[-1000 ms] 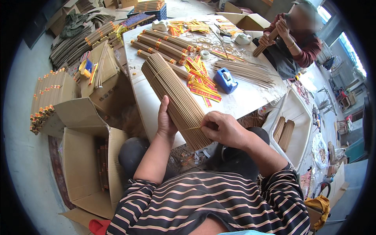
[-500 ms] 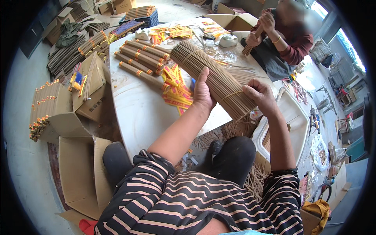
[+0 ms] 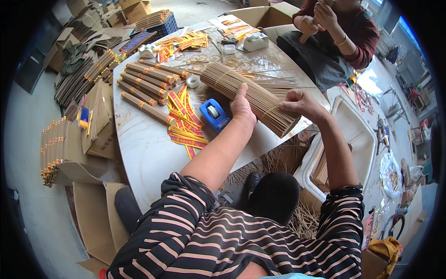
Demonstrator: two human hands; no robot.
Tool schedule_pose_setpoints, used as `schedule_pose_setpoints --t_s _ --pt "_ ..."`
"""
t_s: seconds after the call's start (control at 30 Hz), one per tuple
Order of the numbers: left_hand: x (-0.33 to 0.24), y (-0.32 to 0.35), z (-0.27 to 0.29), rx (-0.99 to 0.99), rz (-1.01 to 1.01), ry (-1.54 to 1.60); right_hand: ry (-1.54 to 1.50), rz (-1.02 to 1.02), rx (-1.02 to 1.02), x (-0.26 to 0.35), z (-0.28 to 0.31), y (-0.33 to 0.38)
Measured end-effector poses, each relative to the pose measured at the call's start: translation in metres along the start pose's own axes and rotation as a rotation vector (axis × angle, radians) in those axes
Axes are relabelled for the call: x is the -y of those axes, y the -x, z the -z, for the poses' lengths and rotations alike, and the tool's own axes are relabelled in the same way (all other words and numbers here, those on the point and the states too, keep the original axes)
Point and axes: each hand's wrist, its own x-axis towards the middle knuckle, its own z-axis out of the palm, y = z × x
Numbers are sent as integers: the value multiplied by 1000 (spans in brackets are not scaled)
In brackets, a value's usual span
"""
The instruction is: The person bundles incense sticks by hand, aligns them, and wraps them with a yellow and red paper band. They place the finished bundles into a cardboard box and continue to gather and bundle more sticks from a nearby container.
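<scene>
A thick bundle of brown incense sticks [image 3: 258,95] lies slanted across my grasp, over the table's right side. My left hand [image 3: 243,108] grips it around the middle, thumb on top. One rubber band circles its far part, and a second rubber band [image 3: 269,113] circles it toward the near end. My right hand [image 3: 305,105] is closed in a pinch at that second band, against the bundle's right edge. Left of the bundle lie a blue tape dispenser [image 3: 214,115], yellow-and-red paper labels [image 3: 186,118] and a stack of labelled incense bundles [image 3: 147,83].
The white table [image 3: 139,135] also holds a white tape dispenser [image 3: 255,42], loose rubber bands and more labels. A white tub [image 3: 360,139] stands at the right, an open cardboard box [image 3: 93,218] at the left. Across the table, a person in dark red sleeves [image 3: 360,51] holds sticks.
The view has shifted, uncovering the blue tape dispenser. The bundle has tilted slightly flatter in my left hand. My right hand stays at the near band.
</scene>
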Motion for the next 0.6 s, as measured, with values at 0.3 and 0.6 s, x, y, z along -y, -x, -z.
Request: schedule_pose_setpoints --t_s 0.3,0.6 --pt "8 -13 3 -69 -120 -93 85 126 -14 -27 4 30" --pt "13 -12 1 -30 -133 -63 243 343 -174 -51 -15 60"
